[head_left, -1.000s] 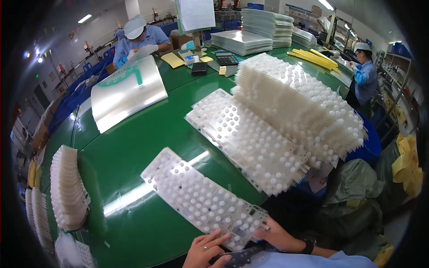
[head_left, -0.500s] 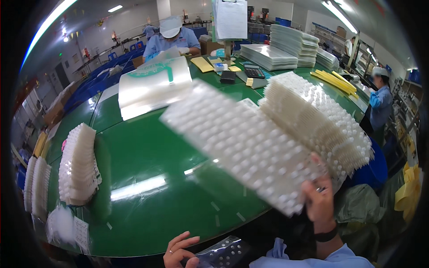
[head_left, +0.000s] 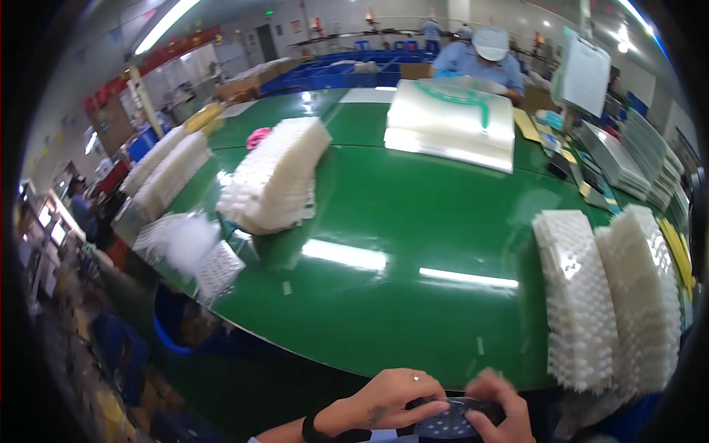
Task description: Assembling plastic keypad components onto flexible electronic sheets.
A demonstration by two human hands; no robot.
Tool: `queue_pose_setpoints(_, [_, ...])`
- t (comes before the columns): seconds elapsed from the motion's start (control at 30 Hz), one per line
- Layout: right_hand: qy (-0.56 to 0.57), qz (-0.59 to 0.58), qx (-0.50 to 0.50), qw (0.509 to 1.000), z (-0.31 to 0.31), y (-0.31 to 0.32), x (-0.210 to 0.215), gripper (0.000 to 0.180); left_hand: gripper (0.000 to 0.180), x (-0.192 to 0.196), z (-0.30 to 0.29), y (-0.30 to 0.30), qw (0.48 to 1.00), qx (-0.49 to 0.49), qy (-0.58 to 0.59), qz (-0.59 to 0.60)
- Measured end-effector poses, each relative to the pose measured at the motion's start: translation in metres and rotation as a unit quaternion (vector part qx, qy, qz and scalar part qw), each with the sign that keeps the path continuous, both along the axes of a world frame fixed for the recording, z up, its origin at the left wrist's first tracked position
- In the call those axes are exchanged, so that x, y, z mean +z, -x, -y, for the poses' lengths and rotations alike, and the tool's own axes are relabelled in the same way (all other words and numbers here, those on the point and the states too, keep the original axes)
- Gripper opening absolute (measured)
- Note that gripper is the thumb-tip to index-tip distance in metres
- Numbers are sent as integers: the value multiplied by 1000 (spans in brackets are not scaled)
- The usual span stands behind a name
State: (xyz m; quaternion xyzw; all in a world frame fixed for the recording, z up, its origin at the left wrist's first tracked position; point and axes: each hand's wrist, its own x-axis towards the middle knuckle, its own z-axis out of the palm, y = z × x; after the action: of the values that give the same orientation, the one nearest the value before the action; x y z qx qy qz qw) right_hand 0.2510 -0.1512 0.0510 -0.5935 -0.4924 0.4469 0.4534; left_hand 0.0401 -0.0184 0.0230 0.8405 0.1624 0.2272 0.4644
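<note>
Low at the table's front edge, both hands are on a glossy dark-looking sheet with pale round dots [head_left: 445, 426]. My left hand [head_left: 388, 402], with a ring and a black wristband, has its fingers closed on the sheet's left end. My right hand [head_left: 506, 410] is at the opposite end, thumb and curled fingers around the edge, partly smeared by motion. The sheet's lower part runs out of the picture. Right of the hands stand two stacks of white knobbly sheets, a nearer stack [head_left: 580, 310] and an outer stack [head_left: 641, 295].
Another knobbly stack [head_left: 273, 177] stands on the green table [head_left: 413, 199] at left, with loose sheets [head_left: 220, 267] near the edge. Farther back lies a pile of clear film [head_left: 450, 129]. A person in blue [head_left: 480, 66] works across the table. A clipboard [head_left: 586, 74] stands at far right.
My right hand has let go of the white knobbly sheet it held over the table and come down to the dotted sheet beside my left hand. The view has swung left.
</note>
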Motion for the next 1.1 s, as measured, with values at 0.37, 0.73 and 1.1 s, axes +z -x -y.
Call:
queue_pose_setpoints(0.37, [-78, -10, -41, 996, -49, 9, -62, 11, 72, 78, -225, 199, 708, 426, -527, -197])
queue_pose_setpoints(0.73, [-141, 78, -56, 985, -52, 15, -63, 10, 28, 68, -288, 263, 838, 489, -209, -124])
queue_pose_setpoints(1.1, [-161, 54, -22, 985, -49, 11, -66, 16, 8, 43, -111, 57, 762, 327, -523, -197])
